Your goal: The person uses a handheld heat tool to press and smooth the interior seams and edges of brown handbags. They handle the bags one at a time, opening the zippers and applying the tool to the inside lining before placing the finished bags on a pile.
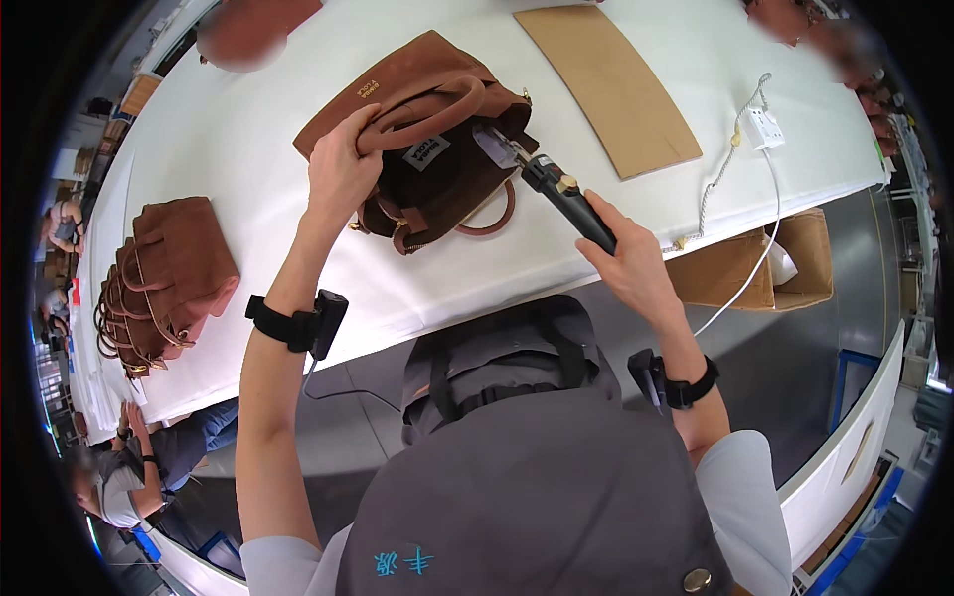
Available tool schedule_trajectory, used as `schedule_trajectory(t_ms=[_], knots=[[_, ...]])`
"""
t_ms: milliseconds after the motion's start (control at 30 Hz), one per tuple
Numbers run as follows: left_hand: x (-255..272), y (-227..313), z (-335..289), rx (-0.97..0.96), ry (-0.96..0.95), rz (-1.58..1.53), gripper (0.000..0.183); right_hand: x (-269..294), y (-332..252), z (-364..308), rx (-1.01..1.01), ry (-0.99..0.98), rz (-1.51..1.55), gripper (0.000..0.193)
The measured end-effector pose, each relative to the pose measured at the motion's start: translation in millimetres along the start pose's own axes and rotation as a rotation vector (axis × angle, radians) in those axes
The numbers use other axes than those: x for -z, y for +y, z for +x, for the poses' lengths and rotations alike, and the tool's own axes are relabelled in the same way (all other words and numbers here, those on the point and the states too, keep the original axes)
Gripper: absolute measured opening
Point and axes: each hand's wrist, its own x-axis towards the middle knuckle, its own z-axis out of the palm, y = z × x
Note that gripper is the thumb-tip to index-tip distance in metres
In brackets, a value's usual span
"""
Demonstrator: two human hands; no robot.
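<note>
A brown handbag (417,60) lies tipped on the white table with its mouth open towards me, showing a dark lining and a pale label inside. My left hand (343,164) is closed around one end of its upper handle (432,119). The lower handle (494,214) rests on the table at the near side. In my right hand (628,253) is a tool with a black barrel-shaped handle (571,206), a brass knob and a flat metal head (494,149). That head reaches into the bag's opening at the right; whether it touches the lining I cannot tell.
Several brown handbags (174,268) stand grouped at the left of the white table (288,283). A tan board (611,89) lies beyond the tool. Towards the right are a white power socket (763,127), cords and a cardboard box (730,278) below the edge. Another person (139,467) works at far left.
</note>
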Motion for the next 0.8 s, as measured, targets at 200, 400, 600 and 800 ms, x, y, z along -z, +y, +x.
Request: schedule_trajectory(t_ms=[200,400,600,800], knots=[[0.5,0.7,-2.9,-0.006,-0.013,-0.004,0.04,-19.4,4.1,24.2,0.024,-0.011,-0.278,0.056],[-0.5,-1.0,-4.5,-0.005,-0.02,0.005,0.041,-23.1,-14.2,11.6,0.109,-0.105,-0.395,0.06],[0.5,0.2,-3.3,-0.011,-0.029,-0.008,0.04,-25.9,-5.6,18.0,0.106,-0.001,-0.349,0.058],[0.6,3.8,-3.7,0.0,-0.035,-0.014,0.04,-35.7,-27.7,-0.6,0.137,-0.105,-0.323,0.057]])
